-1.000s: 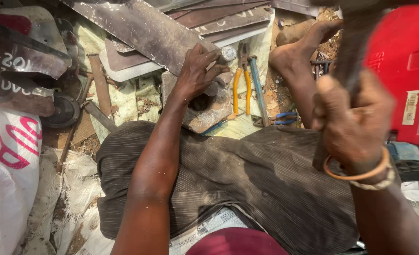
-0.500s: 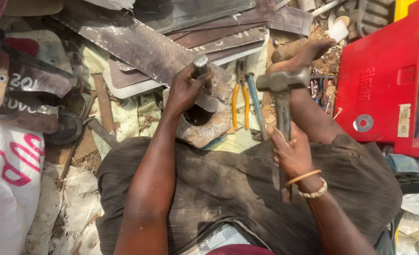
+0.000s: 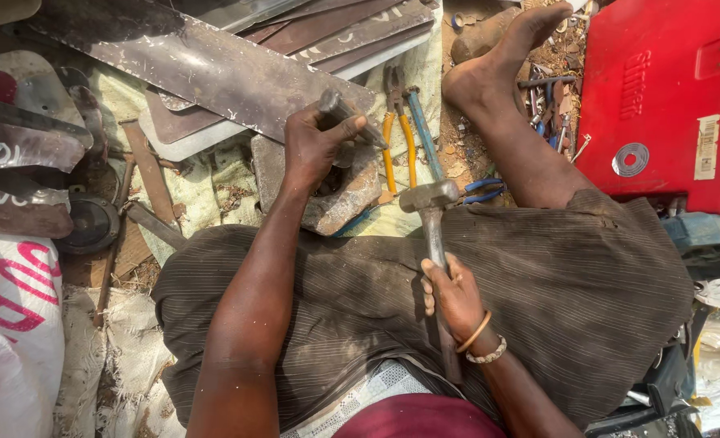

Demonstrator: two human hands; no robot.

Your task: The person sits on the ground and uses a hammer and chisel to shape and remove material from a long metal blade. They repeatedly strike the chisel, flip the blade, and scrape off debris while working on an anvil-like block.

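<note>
My left hand (image 3: 315, 146) grips a short steel punch (image 3: 337, 108), held slanted over a thick worn metal block (image 3: 340, 201) that lies on the ground in front of my lap. My right hand (image 3: 455, 297) is closed on the handle of a metal hammer. The hammer head (image 3: 429, 195) hangs low, just right of the block and well below the punch's top. My bare right foot (image 3: 502, 61) stretches out beyond the block.
Dark sheet-metal plates (image 3: 206, 65) pile up at the back. Yellow-handled pliers (image 3: 392, 146) and a blue-handled tool (image 3: 422, 130) lie beside the block. A red metal case (image 3: 660, 89) stands at right, a white sack (image 3: 11, 324) at left, a round black part (image 3: 92, 223) nearby.
My right hand has swung the hammer down from a raised position near my head to low beside the block. My left hand shifted from resting on the block to holding the punch upright-slanted.
</note>
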